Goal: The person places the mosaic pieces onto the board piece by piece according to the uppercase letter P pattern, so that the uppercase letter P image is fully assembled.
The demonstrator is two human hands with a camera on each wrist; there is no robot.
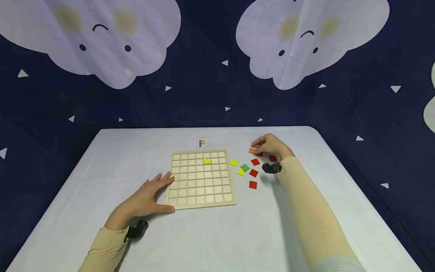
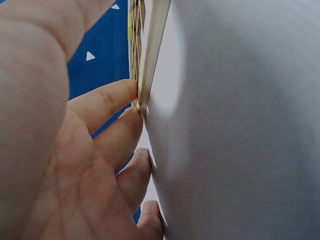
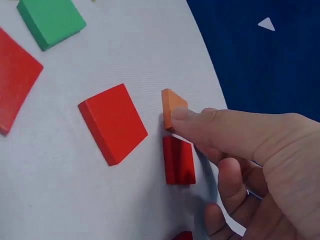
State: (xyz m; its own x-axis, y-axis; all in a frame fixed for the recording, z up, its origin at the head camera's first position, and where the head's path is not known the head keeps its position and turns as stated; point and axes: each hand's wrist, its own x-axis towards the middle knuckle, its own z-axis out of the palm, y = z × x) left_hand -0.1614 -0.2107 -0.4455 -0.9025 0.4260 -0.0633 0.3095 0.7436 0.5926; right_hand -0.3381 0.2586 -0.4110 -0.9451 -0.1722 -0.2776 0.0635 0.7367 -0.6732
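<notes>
In the head view a pale wooden grid board (image 1: 200,207) lies on the table, with one yellow tile (image 1: 207,161) on its upper part. My left hand (image 1: 144,200) has its fingers spread at the board's left side; index fingertip and thumb touch the edge. At the far right, my right hand (image 1: 272,144) pinches an orange square tile (image 3: 169,107), thumb on its near side; the index fingertip is hidden in the right wrist view. Just beside that tile lies a red tile (image 3: 179,161), partly under the hand. Another red tile (image 3: 114,125) lies further left.
Right of the board lie loose yellow tiles (image 1: 233,163), a green tile (image 1: 244,167) and several red tiles (image 1: 253,184). A small printed pattern card (image 1: 202,143) lies behind the board. A dark blue cloth (image 1: 204,105) with clouds hangs behind the white table (image 1: 210,241).
</notes>
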